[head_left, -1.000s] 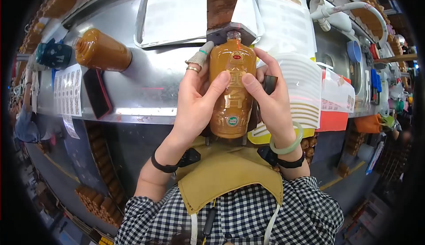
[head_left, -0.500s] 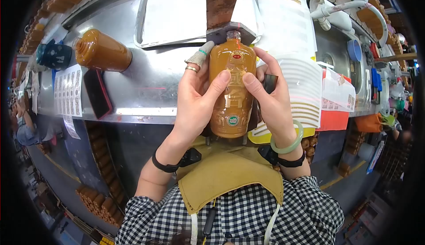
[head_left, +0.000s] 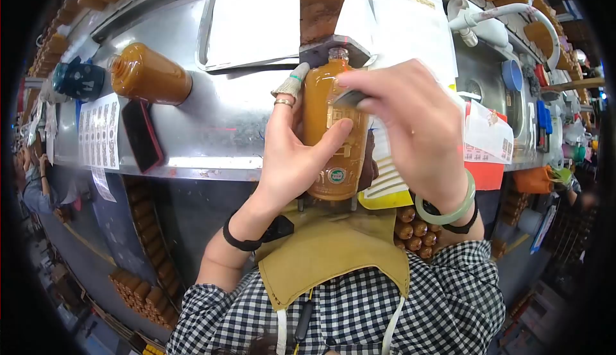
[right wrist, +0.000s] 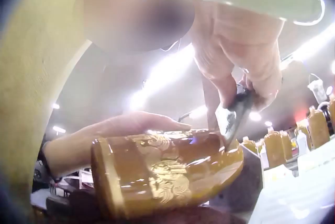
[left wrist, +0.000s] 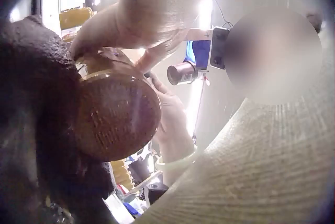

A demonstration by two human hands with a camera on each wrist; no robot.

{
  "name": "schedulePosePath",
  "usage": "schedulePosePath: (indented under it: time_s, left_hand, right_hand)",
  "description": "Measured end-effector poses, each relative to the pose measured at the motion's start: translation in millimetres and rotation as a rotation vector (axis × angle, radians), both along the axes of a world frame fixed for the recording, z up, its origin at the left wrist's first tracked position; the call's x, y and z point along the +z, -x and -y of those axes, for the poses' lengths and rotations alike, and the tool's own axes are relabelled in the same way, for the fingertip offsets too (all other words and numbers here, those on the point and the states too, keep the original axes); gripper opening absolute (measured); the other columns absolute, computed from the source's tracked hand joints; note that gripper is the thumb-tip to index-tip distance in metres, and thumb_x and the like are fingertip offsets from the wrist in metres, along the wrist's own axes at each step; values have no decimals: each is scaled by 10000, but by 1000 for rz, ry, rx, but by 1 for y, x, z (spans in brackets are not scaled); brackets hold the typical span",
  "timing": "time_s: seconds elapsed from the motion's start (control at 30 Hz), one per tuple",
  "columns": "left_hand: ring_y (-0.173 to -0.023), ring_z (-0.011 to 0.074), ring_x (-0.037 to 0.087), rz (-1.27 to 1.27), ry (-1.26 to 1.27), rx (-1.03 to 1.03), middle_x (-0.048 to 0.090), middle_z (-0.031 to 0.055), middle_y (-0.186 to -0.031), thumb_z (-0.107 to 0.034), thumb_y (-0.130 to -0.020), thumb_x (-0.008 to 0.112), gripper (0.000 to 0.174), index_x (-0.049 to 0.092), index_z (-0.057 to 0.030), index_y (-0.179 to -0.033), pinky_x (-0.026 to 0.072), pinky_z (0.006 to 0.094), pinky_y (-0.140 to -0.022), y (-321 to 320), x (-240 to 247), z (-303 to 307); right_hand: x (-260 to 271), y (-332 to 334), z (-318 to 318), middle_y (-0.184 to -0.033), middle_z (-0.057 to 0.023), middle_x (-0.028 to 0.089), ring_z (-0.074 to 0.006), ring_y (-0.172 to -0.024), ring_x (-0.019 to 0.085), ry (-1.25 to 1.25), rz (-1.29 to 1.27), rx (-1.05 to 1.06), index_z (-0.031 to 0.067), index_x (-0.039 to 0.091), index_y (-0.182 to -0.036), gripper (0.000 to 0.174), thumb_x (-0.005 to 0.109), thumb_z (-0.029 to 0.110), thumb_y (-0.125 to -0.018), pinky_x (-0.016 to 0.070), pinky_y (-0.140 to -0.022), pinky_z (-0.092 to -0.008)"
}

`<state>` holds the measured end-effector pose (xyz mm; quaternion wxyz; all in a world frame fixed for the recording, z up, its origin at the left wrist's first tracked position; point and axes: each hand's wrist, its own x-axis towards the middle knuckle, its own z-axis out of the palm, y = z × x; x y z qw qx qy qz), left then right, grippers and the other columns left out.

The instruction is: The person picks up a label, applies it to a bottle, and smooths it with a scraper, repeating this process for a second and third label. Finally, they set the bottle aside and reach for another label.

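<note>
An amber-brown glass bottle (head_left: 317, 98) with raised gold characters and a green round seal stands with its neck away from the person. My left hand (head_left: 289, 153) grips its left side, thumb across the front, a cloth cot on one finger. In my right hand (head_left: 423, 124), thumb and fingers pinch a small flat dark blade-like tool (head_left: 348, 98). Its edge meets the upper front of the bottle in the right wrist view, where the tool (right wrist: 235, 114) is tilted. From the left wrist camera the bottle's round base (left wrist: 118, 119) shows, with the right hand behind it.
Another brown bottle (head_left: 151, 76) lies left on the metal bench (head_left: 224, 124), near a phone (head_left: 141, 135) and a sticker sheet (head_left: 99, 130). A white-lined tray (head_left: 256, 28) sits behind. To the right are white sheets (head_left: 410, 41), a red sheet (head_left: 482, 175) and a curved white pipe (head_left: 513, 10).
My right hand has left the bottle's right side and swung up over its front, bringing the flat tool onto the upper part. The left hand keeps its hold, thumb shifted slightly right.
</note>
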<state>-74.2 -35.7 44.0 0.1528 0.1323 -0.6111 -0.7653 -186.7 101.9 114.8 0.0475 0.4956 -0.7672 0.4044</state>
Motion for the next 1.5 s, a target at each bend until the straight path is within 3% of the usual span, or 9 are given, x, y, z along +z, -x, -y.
schedulePosePath:
  time_s: [0.17, 0.33, 0.4, 0.43, 0.57, 0.7, 0.9, 1.0, 1.5]
  left_hand:
    - [-1306, 206, 565, 26, -24, -22, 550, 168, -1429, -39, -923, 749, 793, 289, 57, -1561, 481, 370, -1094, 0, -4, 0]
    - [-1337, 212, 538, 15, -52, -40, 516, 179, -1463, -47, -945, 730, 789, 269, 59, -1577, 477, 370, -1100, -3, 0, 4]
    - [-1350, 216, 526, -11, -119, -46, 502, 185, -1477, -58, -952, 729, 786, 270, 61, -1579, 474, 373, -1106, -4, -1, 8]
    - [-1361, 225, 517, 12, -153, -50, 488, 191, -1488, -71, -957, 732, 780, 280, 63, -1578, 466, 380, -1117, -3, 2, 11]
    - [-1341, 235, 537, 13, -78, -2, 527, 196, -1440, -120, -965, 751, 657, 412, 52, -1500, 493, 370, -1089, 7, -4, 15]
    - [-1253, 214, 597, 37, -85, 31, 603, 171, -1332, -150, -967, 761, 522, 509, 24, -1389, 525, 345, -1033, 16, -3, 14]
    - [-1184, 187, 619, 38, -99, 68, 631, 147, -1279, -159, -976, 753, 449, 536, 19, -1326, 529, 333, -997, 21, -5, 13]
    - [-1165, 177, 618, 38, -92, 75, 631, 138, -1259, -166, -985, 743, 425, 540, 17, -1310, 528, 325, -981, 24, -7, 12]
    - [-1094, 152, 620, 105, -115, 79, 640, 123, -1185, -193, -1006, 709, 335, 555, 4, -1229, 529, 315, -922, 35, -3, 11]
  right_hand:
    - [-2, 7, 11, -978, -121, 730, -298, -847, 637, -33, -310, 23, 5, 731, -1102, 324, 667, -120, -811, 520, -751, -378]
    - [-10, 3, 0, -939, -87, 714, -296, -837, 641, -1, -91, 58, 51, 720, -1063, 322, 686, -59, -763, 532, -748, -385]
    - [-24, 4, -5, -925, -116, 707, -325, -859, 653, 62, -136, -133, 41, 720, -1071, 298, 683, -76, -799, 533, -768, -402]
    - [-25, 6, -10, -947, -144, 701, -337, -884, 662, 59, -44, -242, 21, 717, -1085, 249, 652, -73, -864, 535, -780, -408]
    - [-30, -4, -19, -1076, -86, 683, -149, -976, 645, 129, 707, -352, -6, 663, -1243, 257, 535, -15, -1021, 504, -838, -275]
    - [-54, -13, -7, -1289, -138, 618, -232, -1247, 551, 100, 804, -260, 0, 553, -1364, 547, 783, 211, -914, 401, -1109, -359]
    - [-60, -12, 1, -1149, -52, 626, -116, -1056, 564, 201, 1097, -239, 28, 585, -1327, 452, 761, 196, -946, 475, -916, -265]
    - [-60, -12, 8, -1051, -22, 605, -91, -958, 542, 154, 980, -303, 26, 606, -1267, 389, 759, 197, -952, 467, -846, -252]
    - [-59, -3, 11, -995, -23, 624, -72, -915, 547, 167, 1058, -294, 6, 603, -1203, 325, 724, 221, -991, 467, -786, -240]
